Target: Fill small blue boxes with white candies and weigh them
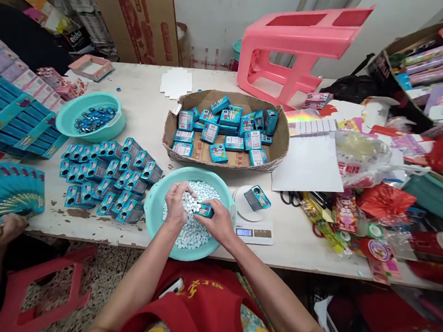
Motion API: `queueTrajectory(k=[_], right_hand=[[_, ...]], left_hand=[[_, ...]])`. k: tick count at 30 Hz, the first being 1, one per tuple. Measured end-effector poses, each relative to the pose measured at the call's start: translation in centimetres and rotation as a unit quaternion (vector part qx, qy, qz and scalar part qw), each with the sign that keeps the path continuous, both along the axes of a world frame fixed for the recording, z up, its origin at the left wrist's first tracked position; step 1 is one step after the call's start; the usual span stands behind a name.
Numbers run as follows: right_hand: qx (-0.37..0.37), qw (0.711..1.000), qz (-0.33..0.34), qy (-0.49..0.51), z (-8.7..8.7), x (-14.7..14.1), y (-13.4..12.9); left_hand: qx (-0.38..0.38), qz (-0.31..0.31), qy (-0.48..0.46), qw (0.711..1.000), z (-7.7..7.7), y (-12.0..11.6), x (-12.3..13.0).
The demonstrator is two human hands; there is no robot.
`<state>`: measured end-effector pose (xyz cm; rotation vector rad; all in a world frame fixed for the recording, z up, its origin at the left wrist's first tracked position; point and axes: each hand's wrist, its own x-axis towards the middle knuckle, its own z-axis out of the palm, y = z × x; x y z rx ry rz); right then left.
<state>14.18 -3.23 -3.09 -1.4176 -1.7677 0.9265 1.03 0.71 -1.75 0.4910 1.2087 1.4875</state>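
Observation:
Over a turquoise basin (152,201) of small white candies (192,236), both of my hands work close together. Cupped and partly closed, my left hand (177,203) holds a heap of white candies (189,202). My right hand (218,221) grips a small blue candy box (204,210), its end turned toward the heap. Just right of the basin is a kitchen scale (260,232) with a lit display. One blue box (257,197) with a round opening rests on its plate (241,201). Left of the basin, several blue boxes (108,177) with openings stand in rows.
Behind the basin, a cut-down cardboard box (169,141) holds several blue boxes. A smaller turquoise bowl (118,126) contains shiny blue pieces. A pink stool (251,50) lies on its side at the back. Scissors (290,198) and packets crowd the right. Another person's hand (4,229) holds flat cartons at left.

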Motion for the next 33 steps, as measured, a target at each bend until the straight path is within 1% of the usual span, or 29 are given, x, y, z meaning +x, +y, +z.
queueTrajectory(k=[8, 12, 19, 24, 28, 31, 33], right_hand=[[-0.006, 1.0, -0.014, -0.014, 0.6, 0.6, 0.0], [-0.01, 0.999, -0.025, -0.021, 0.8, 0.5, 0.2], [-0.004, 1.0, -0.012, -0.028, 0.8, -0.4, 0.4], [-0.009, 1.0, -0.022, -0.009, 0.9, -0.6, 0.5], [-0.015, 1.0, -0.014, 0.0, 1.1, -0.8, 0.7], [-0.011, 1.0, -0.011, 0.001, 1.1, -0.8, 0.9], [-0.007, 1.0, -0.01, 0.004, 0.9, -0.8, 1.1]], left_hand=[[-0.003, -0.026, -0.028, 0.999, 0.7, 0.3, 0.3], [-0.02, -0.027, -0.015, 0.999, 1.1, 0.2, 0.5], [0.036, -0.016, 0.052, 0.998, 1.7, 0.1, 0.9], [0.034, -0.02, 0.04, 0.998, 1.8, 0.2, 0.6], [0.023, -0.024, 0.043, 0.999, 2.0, 0.1, 0.5], [0.033, -0.042, 0.036, 0.998, 2.1, 0.1, 0.8], [0.042, -0.036, 0.038, 0.998, 2.0, 0.1, 1.1]])
